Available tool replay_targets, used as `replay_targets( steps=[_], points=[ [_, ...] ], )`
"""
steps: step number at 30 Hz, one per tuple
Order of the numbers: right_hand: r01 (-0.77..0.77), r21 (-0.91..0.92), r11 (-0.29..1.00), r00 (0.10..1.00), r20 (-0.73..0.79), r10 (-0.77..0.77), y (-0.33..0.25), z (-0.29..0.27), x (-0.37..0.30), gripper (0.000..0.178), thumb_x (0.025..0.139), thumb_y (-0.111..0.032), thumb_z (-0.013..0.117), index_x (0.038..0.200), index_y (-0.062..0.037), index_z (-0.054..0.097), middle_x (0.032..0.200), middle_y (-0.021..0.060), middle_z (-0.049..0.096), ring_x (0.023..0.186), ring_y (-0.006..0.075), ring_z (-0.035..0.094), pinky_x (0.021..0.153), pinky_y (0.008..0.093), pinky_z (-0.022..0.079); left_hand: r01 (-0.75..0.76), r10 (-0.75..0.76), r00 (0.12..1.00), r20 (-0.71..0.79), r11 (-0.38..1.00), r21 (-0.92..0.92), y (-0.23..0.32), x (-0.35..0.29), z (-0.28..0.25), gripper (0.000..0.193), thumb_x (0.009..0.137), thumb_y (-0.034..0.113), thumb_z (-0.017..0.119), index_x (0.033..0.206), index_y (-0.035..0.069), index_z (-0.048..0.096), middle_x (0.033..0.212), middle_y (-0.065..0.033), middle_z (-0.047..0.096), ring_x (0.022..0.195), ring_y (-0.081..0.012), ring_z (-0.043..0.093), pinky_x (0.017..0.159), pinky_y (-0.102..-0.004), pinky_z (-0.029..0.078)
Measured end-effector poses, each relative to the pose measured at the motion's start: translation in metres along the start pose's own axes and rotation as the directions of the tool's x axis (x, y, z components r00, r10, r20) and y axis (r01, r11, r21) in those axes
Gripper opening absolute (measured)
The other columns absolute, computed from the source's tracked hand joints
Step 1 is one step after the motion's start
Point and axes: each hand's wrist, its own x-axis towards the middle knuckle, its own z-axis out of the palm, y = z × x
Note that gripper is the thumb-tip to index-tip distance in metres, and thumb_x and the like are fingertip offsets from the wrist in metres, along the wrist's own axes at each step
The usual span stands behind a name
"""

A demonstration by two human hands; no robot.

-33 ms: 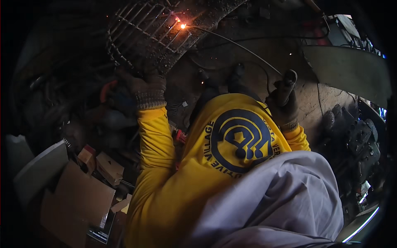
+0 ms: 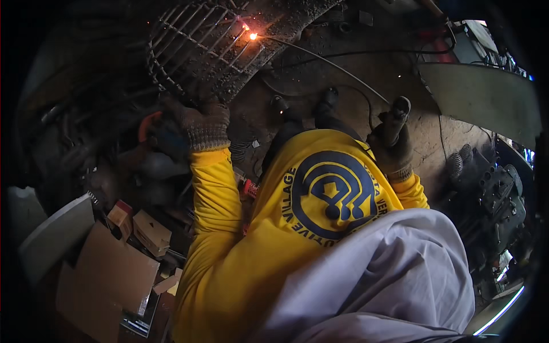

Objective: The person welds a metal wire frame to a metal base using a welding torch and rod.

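Note:
My right hand (image 2: 394,146), in a dark work glove, is closed round a welding electrode holder (image 2: 399,108), which is mostly hidden by the glove. From it a long thin electrode (image 2: 329,59) runs up and left to a glowing orange spot (image 2: 253,36) on a metal grate (image 2: 191,40). The grate has parallel bars and a curved outer rim, and lies on a dark, gritty work table (image 2: 280,31). Near the grate's lower rim is my gloved left hand (image 2: 206,123). Its fingers fade into shadow, so their grip cannot be made out.
A dark cable (image 2: 354,53) crosses behind the electrode. Cardboard pieces (image 2: 114,268) and small boxes (image 2: 151,231) lie at lower left. Dark machine parts (image 2: 503,194) and a large curved metal sheet (image 2: 483,94) are at right. My shoes (image 2: 326,98) stand below the table.
The surroundings look brighter now, with the floor and clutter showing more clearly. Both hands, the electrode and the grate keep their places.

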Motion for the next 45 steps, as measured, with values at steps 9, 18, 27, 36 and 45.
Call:
replay_targets(
  steps=[9, 18, 27, 36, 45],
  points=[
    [-0.405, 0.298, 0.864, 0.914, 0.101, 0.393, -0.002, 0.004, -0.005, 0.048, 0.081, 0.0, 0.068, 0.126, 0.001, 0.052, 0.086, 0.0047, 0.065, 0.075, 0.0136, 0.064, 0.07, 0.0284, 0.052, 0.089, -0.088, 0.992, -0.087, 0.996, 0.001, -0.001, -0.02, 0.025, 0.064, 0.09, 0.069, 0.05, 0.103, 0.008, 0.066, 0.088, -0.0071, 0.069, 0.075, -0.0233, 0.063, 0.085, -0.0488, 0.055],
    [-0.349, 0.323, 0.88, 0.936, 0.086, 0.34, 0.006, 0.007, -0.008, 0.049, 0.08, 0.003, 0.067, 0.126, -0.0001, 0.052, 0.087, 0.0056, 0.065, 0.075, 0.0137, 0.064, 0.071, 0.0282, 0.053, 0.062, -0.063, 0.995, -0.074, 0.998, -0.012, 0.002, -0.012, 0.012, 0.06, 0.092, 0.064, 0.052, 0.115, 0.01, 0.066, 0.111, -0.012, 0.07, 0.094, -0.029, 0.068, 0.096, -0.0524, 0.051],
    [-0.372, 0.285, 0.883, 0.928, 0.086, 0.363, 0.012, 0.004, -0.009, 0.049, 0.08, 0.002, 0.068, 0.126, -0.001, 0.052, 0.088, 0.0056, 0.065, 0.076, 0.0139, 0.064, 0.072, 0.0283, 0.053, 0.039, -0.043, 0.995, -0.093, 0.999, -0.037, 0.002, -0.025, 0.029, 0.051, 0.09, 0.057, 0.061, 0.106, 0.008, 0.066, 0.098, -0.0099, 0.072, 0.08, -0.022, 0.067, 0.077, -0.0372, 0.057],
    [-0.382, 0.285, 0.879, 0.924, 0.087, 0.373, 0.011, 0.004, -0.009, 0.048, 0.079, 0.002, 0.067, 0.125, -0.001, 0.053, 0.088, 0.0065, 0.066, 0.076, 0.0147, 0.065, 0.072, 0.0288, 0.054, 0.05, -0.057, 0.995, -0.087, 0.996, -0.08, 0.007, -0.013, 0.011, 0.043, 0.088, 0.051, 0.068, 0.098, 0.01, 0.066, 0.086, -0.0066, 0.071, 0.067, -0.0184, 0.063, 0.062, -0.0304, 0.055],
    [-0.401, 0.247, 0.882, 0.915, 0.074, 0.396, 0.006, 0.005, -0.005, 0.045, 0.078, 0.002, 0.067, 0.121, -0.0007, 0.055, 0.086, 0.0061, 0.066, 0.074, 0.0141, 0.065, 0.069, 0.0286, 0.054, 0.03, -0.034, 0.998, -0.056, 0.997, -0.076, 0.005, -0.018, 0.014, 0.04, 0.089, 0.046, 0.069, 0.101, 0.009, 0.067, 0.093, -0.0073, 0.072, 0.076, -0.0191, 0.066, 0.068, -0.0311, 0.056]
  ],
)
